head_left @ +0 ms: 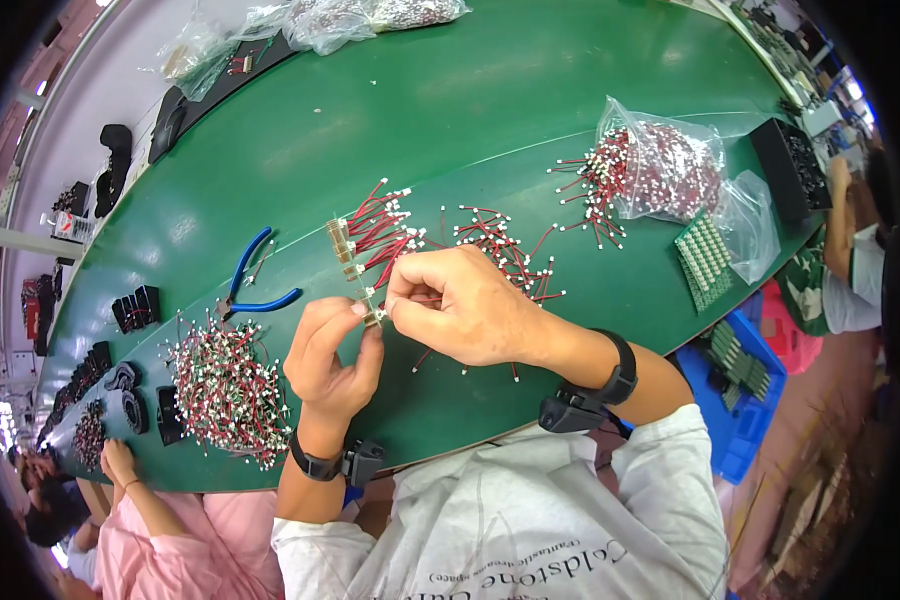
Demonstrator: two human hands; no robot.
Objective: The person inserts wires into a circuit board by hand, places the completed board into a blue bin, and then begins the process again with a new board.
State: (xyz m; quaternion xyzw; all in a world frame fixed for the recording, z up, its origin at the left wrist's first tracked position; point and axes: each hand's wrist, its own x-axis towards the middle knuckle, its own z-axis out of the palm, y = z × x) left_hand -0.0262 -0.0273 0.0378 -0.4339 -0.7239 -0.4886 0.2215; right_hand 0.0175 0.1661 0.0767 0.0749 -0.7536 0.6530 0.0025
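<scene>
Gripping the near end of the circuit-board strip [351,270], right of the pliers [236,282] and slanting lengthwise toward their side at its far end, with the left hand [330,360], nearer to them, and holding the right hand [465,305] closed, contents unclear, farther from them.

Board strip [342,243]: narrow, in green and brown sections, held at its near end and slanting from far left to near right; red-wire leads [378,238], tipped with white connectors, attached along its right-hand edge and fanning out rightward and away, their free ends bunched like a loose brush; loose leads [500,240], likewise red with white ends, lying in a tangled, scattered patch on the green table [530,70], just right of the fan.
</scene>
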